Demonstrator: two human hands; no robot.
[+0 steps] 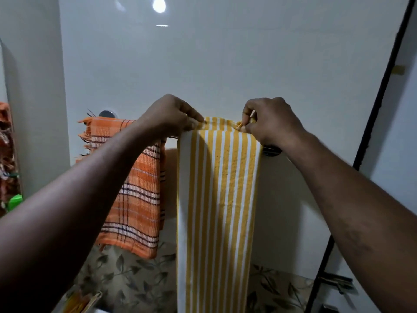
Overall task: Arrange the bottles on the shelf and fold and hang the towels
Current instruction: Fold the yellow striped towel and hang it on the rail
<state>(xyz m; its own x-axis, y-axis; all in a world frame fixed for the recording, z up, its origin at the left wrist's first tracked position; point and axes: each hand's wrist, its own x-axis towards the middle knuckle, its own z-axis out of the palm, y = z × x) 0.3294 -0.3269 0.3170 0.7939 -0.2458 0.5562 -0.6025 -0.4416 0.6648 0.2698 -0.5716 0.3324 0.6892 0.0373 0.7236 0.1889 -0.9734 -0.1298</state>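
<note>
A yellow-and-white striped towel (216, 199) hangs folded lengthwise over a metal towel rail (272, 151) on the white wall. My left hand (169, 116) pinches the towel's top left edge at the rail. My right hand (270, 119) pinches the bunched top right corner. To the left on the same rail hangs an orange checked towel (137, 195), partly hidden behind my left forearm. No bottles or shelf are in view.
The rail's round wall mount (107, 114) shows above the orange towel. A dark door frame (365, 154) runs down the right side. Patterned cloth (6, 154) and a green object (15, 199) sit at the far left. Leaf-patterned tiles (126, 279) lie below.
</note>
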